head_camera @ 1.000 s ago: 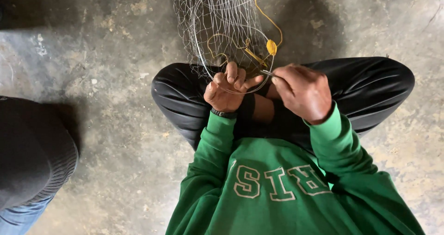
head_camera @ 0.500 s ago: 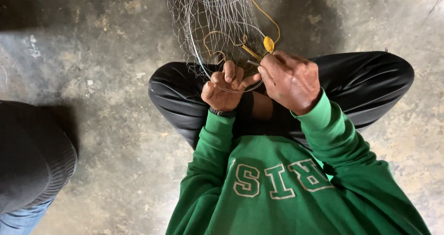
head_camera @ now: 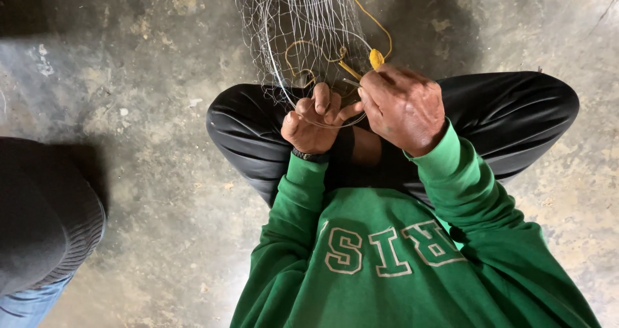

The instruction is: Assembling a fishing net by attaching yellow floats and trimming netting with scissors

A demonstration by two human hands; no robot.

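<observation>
A fine white fishing net hangs from the top of the view down to my lap. My left hand pinches the net's lower edge, fingers curled around the mesh and a thin white line. To its right, my right hand grips a yellow netting needle loaded with yellow cord that loops up through the mesh. The two hands almost touch above my knees, which are in black trousers. Green sweatshirt sleeves cover both arms.
I sit cross-legged on a stained concrete floor. Another person's leg or body in dark cloth and blue jeans is at the left edge, apart from me.
My right hand has moved up and left with the yellow needle, closer to the net and my left hand. The left hand has stayed on the net edge.
</observation>
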